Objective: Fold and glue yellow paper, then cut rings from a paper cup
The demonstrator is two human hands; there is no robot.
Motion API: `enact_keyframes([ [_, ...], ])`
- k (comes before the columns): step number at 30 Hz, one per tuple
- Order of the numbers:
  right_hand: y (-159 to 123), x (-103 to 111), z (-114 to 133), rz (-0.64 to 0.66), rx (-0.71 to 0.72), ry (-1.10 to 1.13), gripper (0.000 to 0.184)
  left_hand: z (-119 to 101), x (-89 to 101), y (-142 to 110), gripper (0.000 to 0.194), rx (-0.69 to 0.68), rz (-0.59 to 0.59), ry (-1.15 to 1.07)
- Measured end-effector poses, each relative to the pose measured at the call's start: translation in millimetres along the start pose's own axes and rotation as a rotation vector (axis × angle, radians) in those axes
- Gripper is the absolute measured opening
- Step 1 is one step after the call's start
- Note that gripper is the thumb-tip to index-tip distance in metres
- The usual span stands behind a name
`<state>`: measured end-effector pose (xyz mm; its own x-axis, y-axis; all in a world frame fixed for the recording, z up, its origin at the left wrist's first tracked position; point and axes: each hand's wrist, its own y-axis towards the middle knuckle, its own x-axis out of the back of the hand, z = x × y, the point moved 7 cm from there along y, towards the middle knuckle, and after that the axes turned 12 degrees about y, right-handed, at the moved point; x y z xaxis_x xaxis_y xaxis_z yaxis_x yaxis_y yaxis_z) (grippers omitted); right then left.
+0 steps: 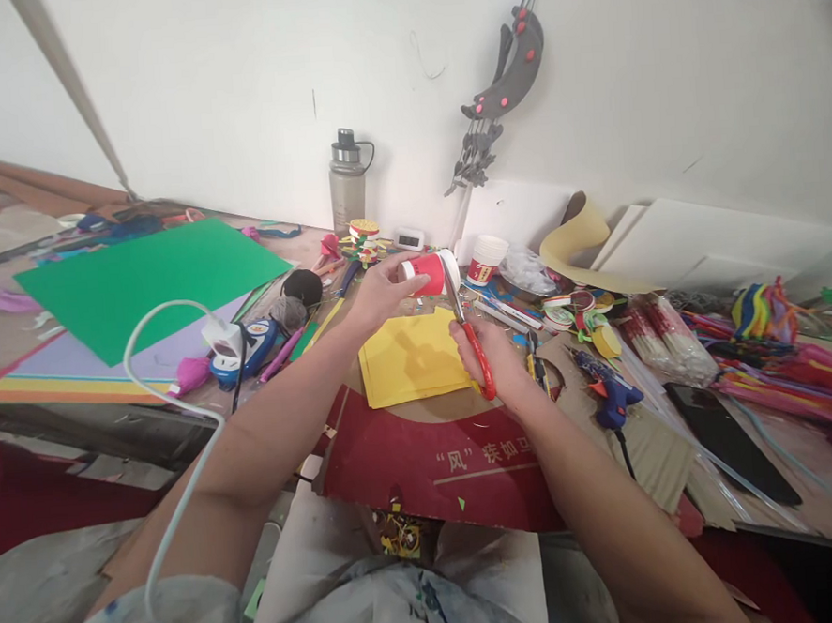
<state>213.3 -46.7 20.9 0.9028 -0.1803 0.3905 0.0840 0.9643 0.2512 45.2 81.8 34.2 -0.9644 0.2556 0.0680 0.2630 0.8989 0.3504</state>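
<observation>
My left hand (381, 295) grips a small red paper cup (429, 274) lying on its side, its white open rim turned to the right. My right hand (493, 358) is closed around red-handled scissors (472, 341), whose blades reach up to the cup's rim. Both hands hover above a sheet of yellow paper (408, 357) lying on a piece of red and brown cardboard (439, 456).
A green sheet (150, 276) over coloured paper lies at the left. A grey bottle (347, 181) stands by the wall. A second paper cup (484, 258), a blue glue gun (608, 394), a black phone (727, 441), pipe cleaners (786, 364) and a white cable (170, 383) crowd the table.
</observation>
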Motion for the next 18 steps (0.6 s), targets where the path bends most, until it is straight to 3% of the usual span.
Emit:
enact_keyframes([
  [18,-0.4,-1.4,-0.5,-0.010,-0.007,0.020,0.049,-5.4,2.8,-0.1,0.057,-0.075,-0.026,-0.012],
])
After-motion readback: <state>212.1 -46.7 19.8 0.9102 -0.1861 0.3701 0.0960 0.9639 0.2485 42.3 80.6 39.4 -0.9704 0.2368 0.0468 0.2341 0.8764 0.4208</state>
